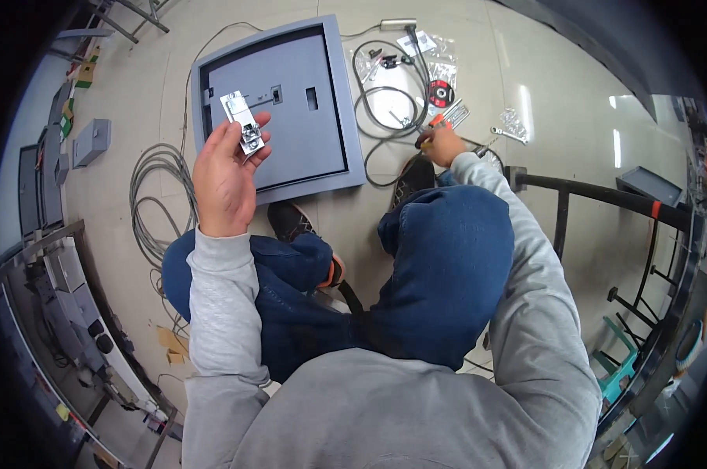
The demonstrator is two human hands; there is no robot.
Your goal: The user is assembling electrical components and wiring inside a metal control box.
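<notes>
Your left hand [227, 184] pinches a metal fitting [236, 108] between thumb and fingers, palm upward, over the left part of the grey panel [352, 117], inside its far-left corner. Your right hand [445, 147] is down on the floor [478, 47], off the panel's right edge, fingers bent in beside an orange handle [437, 119]; you cannot tell from here whether it is gripped.

The fitting could slip, since only your fingertips appear to bear it, and a drop might scratch the panel's face. Your right hand could snag the black cable [426, 74] looped beyond that right edge, dragging the small parts lying among it. Reaching without looking, you could also brush the cutting disc [441, 102] or scatter the silver tools [459, 116].

The fitting is long, flat and bright, with a chunkier mechanism at its near end. The panel looks like painted sheet metal: matte, rounded at the corners, with a dark sunken border and a rectangular slot. The disc is round and black with red, the plastic bags [445, 51] clear and crinkled, the floor glossy.
</notes>
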